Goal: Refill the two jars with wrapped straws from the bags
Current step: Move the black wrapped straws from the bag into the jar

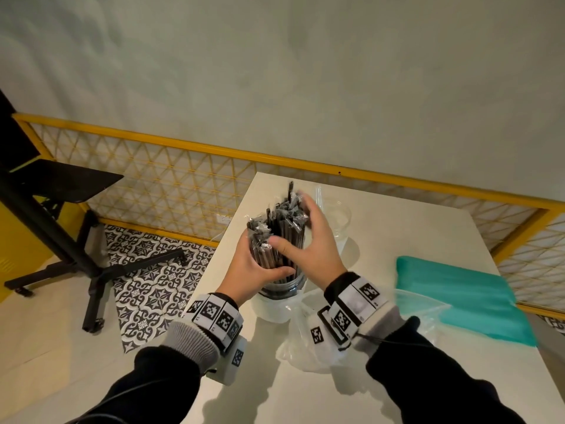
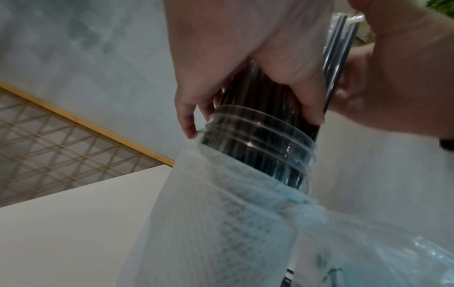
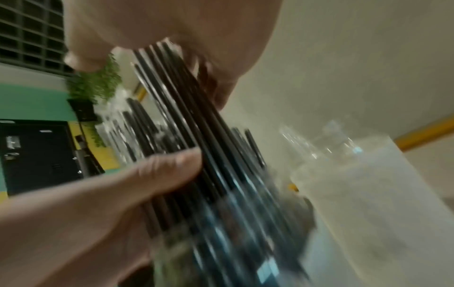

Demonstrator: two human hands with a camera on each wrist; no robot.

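Straws (image 1: 276,237), black and each in a clear wrapper, stand as a thick bundle in the jar (image 1: 282,290), long axis near upright, crinkled wrapper tips pointing up and slightly away from me. My left hand (image 1: 253,264) is clamped around the bundle just above the jar's threaded mouth. My right hand (image 1: 308,243) has its thumb and fingers curled around the bundle's upper part. Beyond my right grip I see a second, clear jar (image 1: 336,217), apparently without straws. A clear bag (image 1: 308,341) lies under my right wrist on the white surface (image 1: 397,240); a teal pack (image 1: 458,298) lies further right.
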